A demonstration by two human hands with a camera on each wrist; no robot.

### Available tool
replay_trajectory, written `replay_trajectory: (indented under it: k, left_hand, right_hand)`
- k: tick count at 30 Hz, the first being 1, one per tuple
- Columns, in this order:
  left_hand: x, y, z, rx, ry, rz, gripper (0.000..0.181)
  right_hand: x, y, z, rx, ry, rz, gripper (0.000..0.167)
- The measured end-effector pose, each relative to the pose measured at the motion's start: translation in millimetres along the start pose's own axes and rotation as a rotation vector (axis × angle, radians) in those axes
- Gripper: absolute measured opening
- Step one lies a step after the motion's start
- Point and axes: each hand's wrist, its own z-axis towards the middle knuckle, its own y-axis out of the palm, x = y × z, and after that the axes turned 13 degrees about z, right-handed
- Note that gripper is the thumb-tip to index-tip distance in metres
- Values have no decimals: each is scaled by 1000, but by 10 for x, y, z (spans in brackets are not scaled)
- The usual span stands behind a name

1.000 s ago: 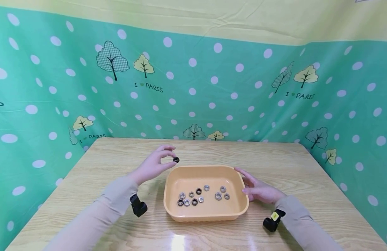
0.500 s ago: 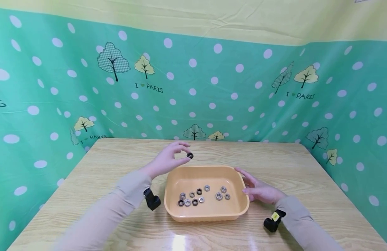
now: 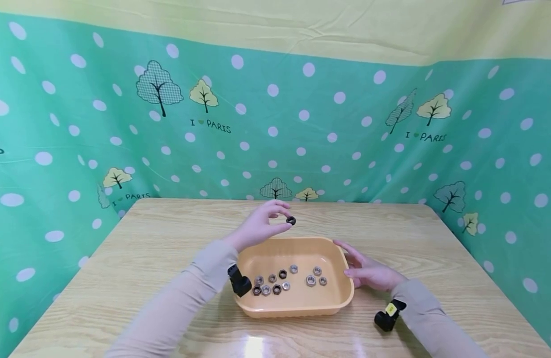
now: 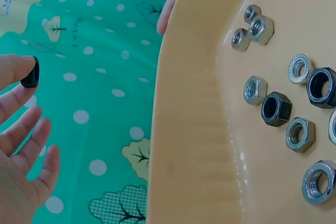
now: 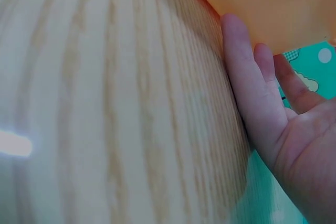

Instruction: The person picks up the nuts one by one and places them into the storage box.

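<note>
In the head view my left hand (image 3: pixel 262 223) pinches a black nut (image 3: pixel 291 220) between thumb and forefinger, above the far rim of a tan plastic basin (image 3: pixel 297 303). Seen from the left wrist, the same black nut (image 4: pixel 32 73) stands on edge at the fingertips, the other fingers loosely spread. Several silver and dark hex nuts (image 3: pixel 277 289) lie on the basin floor, with a group of three silver nuts (image 3: pixel 311 280) nearer its right end. My right hand (image 3: pixel 369 271) rests against the basin's right side; the right wrist view shows its fairly straight fingers (image 5: pixel 239 51) touching the outer wall.
The basin stands on a light wood-grain table (image 3: pixel 177 219). A green curtain (image 3: pixel 257 124) with dots and trees hangs behind the table and along its sides. Each wrist carries a small black camera (image 3: pixel 239 281).
My left hand has moved to the right with the black nut, from beyond the basin's left corner to above its far rim. The right hand and the basin stay put.
</note>
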Motion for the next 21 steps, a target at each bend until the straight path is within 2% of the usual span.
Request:
replay_trajectory:
  k: [6,10,21]
  left_hand:
    - [-80,101,37,-2,-7,0,20]
    - [-140,174,43,-26,-24,0,19]
    - [-194,337,55,-46,-53,12,20]
  right_hand:
    - [-2,12,-3,12,2,-9,82]
    - [0,17,0,19,2,-14,82]
    - [-5,30,-5,31,-4,-19,83]
